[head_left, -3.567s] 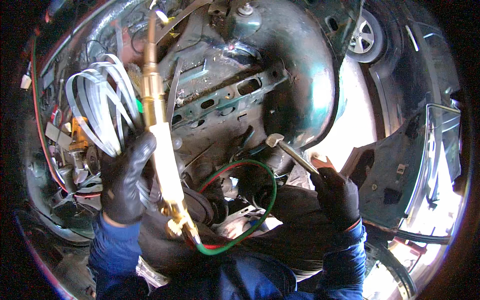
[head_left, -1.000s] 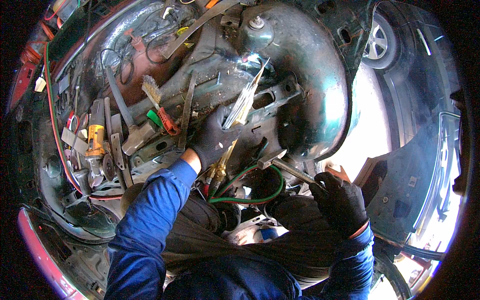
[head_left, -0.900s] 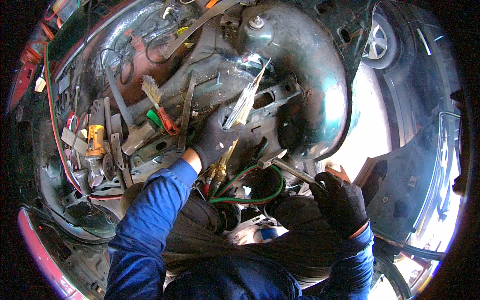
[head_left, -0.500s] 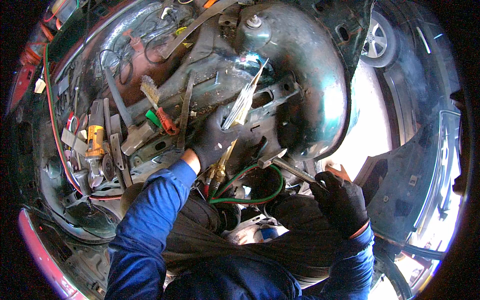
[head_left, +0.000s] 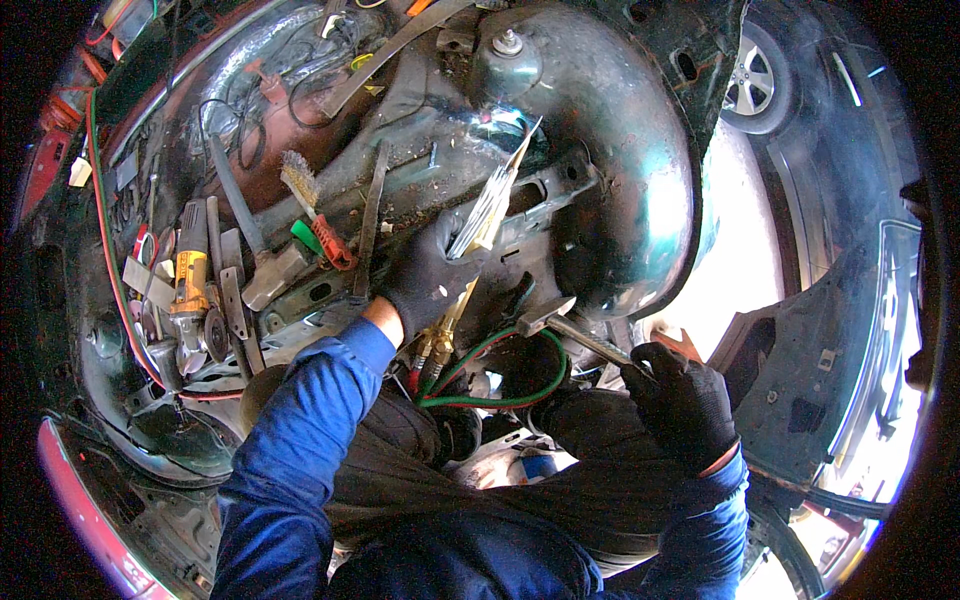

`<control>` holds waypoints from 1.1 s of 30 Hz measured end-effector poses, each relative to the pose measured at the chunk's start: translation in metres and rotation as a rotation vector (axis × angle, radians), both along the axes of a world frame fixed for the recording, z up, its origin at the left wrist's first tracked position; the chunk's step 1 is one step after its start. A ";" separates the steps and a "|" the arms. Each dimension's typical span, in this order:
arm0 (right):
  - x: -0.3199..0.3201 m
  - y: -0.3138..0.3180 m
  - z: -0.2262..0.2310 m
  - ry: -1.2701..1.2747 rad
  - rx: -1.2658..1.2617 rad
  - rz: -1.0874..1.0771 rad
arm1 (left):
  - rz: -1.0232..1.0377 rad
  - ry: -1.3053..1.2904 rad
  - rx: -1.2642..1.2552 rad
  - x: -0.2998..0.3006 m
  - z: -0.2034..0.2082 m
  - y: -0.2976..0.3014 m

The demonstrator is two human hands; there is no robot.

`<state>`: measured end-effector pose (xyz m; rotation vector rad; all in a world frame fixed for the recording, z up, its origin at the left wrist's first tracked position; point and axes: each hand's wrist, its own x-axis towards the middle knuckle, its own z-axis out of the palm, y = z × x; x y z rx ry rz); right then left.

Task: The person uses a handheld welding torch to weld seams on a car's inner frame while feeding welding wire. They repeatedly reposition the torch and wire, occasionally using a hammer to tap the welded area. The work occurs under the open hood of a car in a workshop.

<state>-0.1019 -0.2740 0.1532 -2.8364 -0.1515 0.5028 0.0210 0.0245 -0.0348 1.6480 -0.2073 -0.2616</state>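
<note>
My left hand (head_left: 428, 268), in a black glove, is closed around a long silvery tapering piece (head_left: 487, 215) that points up and away to the right. It looks like thin strips or rods bunched together; its exact kind is unclear. A brass gas torch (head_left: 440, 340) with hoses runs up beneath this hand, partly hidden by it, and I cannot tell whether the fingers grip it too. My right hand (head_left: 682, 405), also gloved in black, grips the handle of a hammer (head_left: 546, 316). The hammer's head points left, near a dark bracketed metal panel (head_left: 520, 265).
A rounded dark green wheel housing (head_left: 610, 130) rises ahead. To the left lie a yellow angle grinder (head_left: 190, 275), another hammer (head_left: 275, 275), a wire brush (head_left: 318, 215) and metal bars. A green and red hose (head_left: 520, 400) loops before my knees. Beyond right stands a car wheel (head_left: 752, 80).
The silvery piece's tip has shifted very slightly to the right with my left hand. My right hand and the hammer stay in place.
</note>
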 end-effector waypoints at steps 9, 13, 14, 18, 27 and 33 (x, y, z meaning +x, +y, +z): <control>-0.003 -0.005 -0.004 -0.018 -0.028 0.025 | 0.018 0.080 0.112 -0.002 0.008 0.006; -0.002 -0.004 -0.003 -0.043 -0.012 0.039 | -0.018 0.073 0.207 0.001 0.016 0.006; -0.002 -0.004 -0.003 -0.041 -0.010 0.037 | -0.011 0.052 0.154 0.001 0.015 0.005; -0.002 -0.004 -0.002 -0.023 -0.018 0.024 | -0.005 -0.006 0.012 0.000 0.000 0.000; -0.004 -0.006 -0.004 -0.007 -0.007 -0.006 | 0.011 0.086 0.075 -0.001 0.002 0.003; -0.003 -0.008 -0.005 0.015 -0.007 -0.004 | 0.056 0.089 0.092 -0.002 0.010 0.005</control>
